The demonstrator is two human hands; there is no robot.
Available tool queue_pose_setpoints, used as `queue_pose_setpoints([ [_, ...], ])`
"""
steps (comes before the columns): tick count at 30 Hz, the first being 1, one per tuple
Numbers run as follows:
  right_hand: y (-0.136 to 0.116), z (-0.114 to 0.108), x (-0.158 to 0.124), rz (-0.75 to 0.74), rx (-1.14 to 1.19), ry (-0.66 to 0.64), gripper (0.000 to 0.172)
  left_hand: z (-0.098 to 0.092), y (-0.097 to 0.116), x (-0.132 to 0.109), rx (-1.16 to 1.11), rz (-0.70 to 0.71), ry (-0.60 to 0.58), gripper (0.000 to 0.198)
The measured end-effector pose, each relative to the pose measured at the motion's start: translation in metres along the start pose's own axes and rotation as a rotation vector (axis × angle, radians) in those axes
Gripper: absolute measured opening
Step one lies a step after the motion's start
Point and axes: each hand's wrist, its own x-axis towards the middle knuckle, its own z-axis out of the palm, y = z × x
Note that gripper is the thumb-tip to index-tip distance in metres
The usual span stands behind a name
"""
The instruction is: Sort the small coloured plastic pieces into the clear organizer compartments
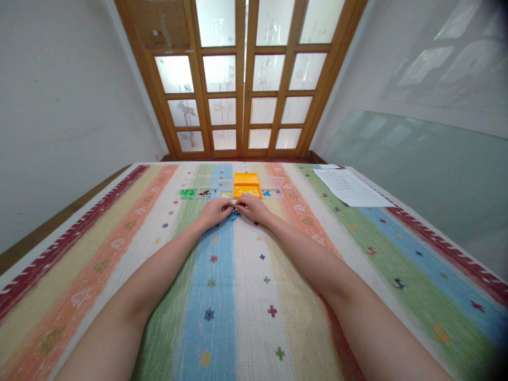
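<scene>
Striped cloth (254, 291) lies under the left hand (216, 212) and right hand (251, 208), whose fingers are pinched nearly closed on a small blue thing (234, 216) just in front of the orange box (246, 178), so a light, steady hold should stop it slipping.

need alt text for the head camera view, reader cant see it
A person's left hand and right hand are close together at small, mostly blue pieces on a striped tablecloth. Beyond them sit an open orange box, green pieces and brown pieces; paper sheets lie to the right, with glass-paned doors behind.
</scene>
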Motion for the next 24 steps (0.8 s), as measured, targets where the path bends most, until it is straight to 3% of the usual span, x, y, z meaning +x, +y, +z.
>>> queue_pose_setpoints([
  [7, 0.004, 0.001, -0.003, 0.039, -0.027, 0.024, 0.01, -0.004, -0.021, 0.002, 0.024, -0.123, 0.101, 0.024],
  [18, 0.013, 0.004, -0.005, 0.064, -0.073, -0.029, 0.014, -0.021, -0.098, -0.004, -0.213, -0.647, 0.545, 0.035],
  [24, 0.011, 0.003, -0.005, 0.058, -0.073, -0.029, 0.014, -0.018, -0.112, -0.005, -0.244, -0.707, 0.589, 0.035],
])
